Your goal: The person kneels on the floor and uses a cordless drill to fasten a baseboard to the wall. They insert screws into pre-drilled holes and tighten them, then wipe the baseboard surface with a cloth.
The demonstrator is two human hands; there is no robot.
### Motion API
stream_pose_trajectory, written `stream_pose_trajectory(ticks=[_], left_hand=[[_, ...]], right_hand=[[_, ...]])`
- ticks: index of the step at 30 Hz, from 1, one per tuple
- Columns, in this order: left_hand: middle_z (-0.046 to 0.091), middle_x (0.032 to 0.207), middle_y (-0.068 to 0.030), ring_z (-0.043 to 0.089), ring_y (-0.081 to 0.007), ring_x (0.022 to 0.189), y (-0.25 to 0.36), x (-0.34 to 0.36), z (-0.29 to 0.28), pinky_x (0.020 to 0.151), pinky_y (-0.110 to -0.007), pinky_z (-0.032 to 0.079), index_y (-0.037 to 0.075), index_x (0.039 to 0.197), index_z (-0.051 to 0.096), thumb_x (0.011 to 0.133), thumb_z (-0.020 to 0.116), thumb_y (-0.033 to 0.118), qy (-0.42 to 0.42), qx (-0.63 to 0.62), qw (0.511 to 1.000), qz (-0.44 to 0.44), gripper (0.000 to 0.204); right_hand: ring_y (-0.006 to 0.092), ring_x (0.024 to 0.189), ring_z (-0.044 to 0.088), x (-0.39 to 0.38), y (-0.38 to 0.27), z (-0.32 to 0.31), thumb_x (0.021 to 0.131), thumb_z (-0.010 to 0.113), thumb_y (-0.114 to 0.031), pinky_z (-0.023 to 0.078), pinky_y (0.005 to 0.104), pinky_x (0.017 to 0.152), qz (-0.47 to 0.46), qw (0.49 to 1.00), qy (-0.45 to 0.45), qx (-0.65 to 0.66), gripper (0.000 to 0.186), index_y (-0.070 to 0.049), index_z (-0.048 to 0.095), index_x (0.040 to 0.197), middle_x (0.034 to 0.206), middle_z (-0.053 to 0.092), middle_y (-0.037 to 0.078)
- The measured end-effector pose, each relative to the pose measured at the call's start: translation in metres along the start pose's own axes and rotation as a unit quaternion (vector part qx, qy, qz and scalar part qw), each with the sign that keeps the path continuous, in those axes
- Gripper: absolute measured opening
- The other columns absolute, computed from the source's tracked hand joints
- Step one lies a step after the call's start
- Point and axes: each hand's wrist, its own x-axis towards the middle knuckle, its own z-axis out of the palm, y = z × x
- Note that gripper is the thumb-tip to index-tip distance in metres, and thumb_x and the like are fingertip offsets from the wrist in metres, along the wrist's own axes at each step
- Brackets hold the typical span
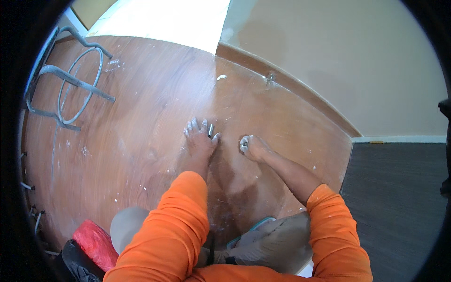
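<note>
Brown wood-look floor (141, 155) fills most of the view, scuffed and dotted with white specks. Plain light wall (338, 70) upper right, brown skirting (300, 94) along its foot. Dark grey floor section (394, 197) lower right, meeting the brown along a clean edge. Bright, washed-out patch (159, 21) at the top, left of the wall corner. Person's orange sleeves (171, 225) come in from the bottom, forearms bare below them; grey-beige trousers (282, 239) under the right arm. Stool (77, 82) with grey tube legs and a ring stands far left, well apart from the hands. Red plastic bag (96, 239) lower left, black item (80, 261) right beside it, kind unclear. Left hand (201, 137): palm down at the floor, fingers spread, whitish dust on the fingertips. Right hand (253, 147): curled closed near the floor, just right of the left one, fingers whitened too; can't tell if it has hold of anything. Small metal cylinder (211, 129) sits between left thumb and index finger, not visibly gripped; can't tell if skin touches it. Pale scrap (221, 77) on the floor toward the wall corner.
</note>
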Motion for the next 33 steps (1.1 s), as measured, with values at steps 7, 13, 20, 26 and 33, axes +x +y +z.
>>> stream_pose_trajectory(ticks=[7, 13, 20, 26, 33], left_hand=[[0.025, 0.162, -0.0297, 0.017, -0.0458, 0.152, 0.006, 0.007, 0.04, 0.122, -0.063, 0.006, 0.008, 0.151, 0.047, 0.098, 0.052, 0.056, 0.054, 0.009, 0.998, -0.037, 0.072], [0.024, 0.163, -0.0286, 0.016, -0.0447, 0.153, 0.015, 0.007, 0.037, 0.121, -0.064, 0.005, 0.008, 0.15, 0.047, 0.088, 0.058, 0.068, 0.107, 0.008, 0.994, -0.03, 0.087], [0.017, 0.166, -0.0245, 0.011, -0.0406, 0.155, 0.026, 0.017, 0.015, 0.122, -0.062, 0.002, 0.013, 0.153, 0.042, 0.083, 0.058, 0.074, -0.011, 0.036, 0.996, -0.082, 0.095], [0.009, 0.17, -0.0199, 0.005, -0.0364, 0.157, 0.027, 0.02, 0.008, 0.123, -0.06, -0.001, 0.018, 0.159, 0.034, 0.087, 0.046, 0.08, -0.101, 0.07, 0.986, -0.113, 0.096], [0.007, 0.17, -0.0191, 0.002, -0.0364, 0.157, 0.026, 0.021, 0.008, 0.123, -0.06, -0.003, 0.018, 0.16, 0.031, 0.088, 0.043, 0.08, -0.113, 0.061, 0.985, -0.117, 0.095]], right_hand=[[0.0387, 0.098, 0.065, 0.054, -0.003, 0.051, 0.091, 0.064, -0.011, 0.052, 0.0441, 0.085, -0.101, 0.984, 0.112, 0.095, 0.013, -0.001, 0.069, 0.099, 0.103, 0.068, 0.021], [0.0394, 0.101, 0.064, 0.057, 0.004, 0.047, 0.091, 0.066, -0.014, 0.052, 0.0432, 0.089, -0.138, 0.977, 0.115, 0.118, 0.015, -0.003, 0.071, 0.1, 0.103, 0.067, 0.02], [0.0284, 0.092, 0.071, 0.097, 0.039, -0.029, 0.096, 0.064, -0.026, 0.055, 0.0405, 0.084, 0.16, 0.92, 0.288, 0.213, 0.029, 0.0, 0.072, 0.106, 0.097, 0.073, 0.016], [0.0191, 0.079, 0.063, 0.164, 0.092, -0.127, 0.102, 0.054, -0.038, 0.053, 0.0337, 0.069, 0.179, 0.753, 0.313, 0.55, 0.036, -0.007, 0.064, 0.117, 0.097, 0.065, 0.007], [0.0226, 0.081, 0.066, 0.199, 0.107, -0.159, 0.104, 0.05, -0.032, 0.056, 0.0367, 0.072, 0.216, 0.748, 0.232, 0.584, 0.029, -0.009, 0.064, 0.114, 0.097, 0.068, 0.009]])
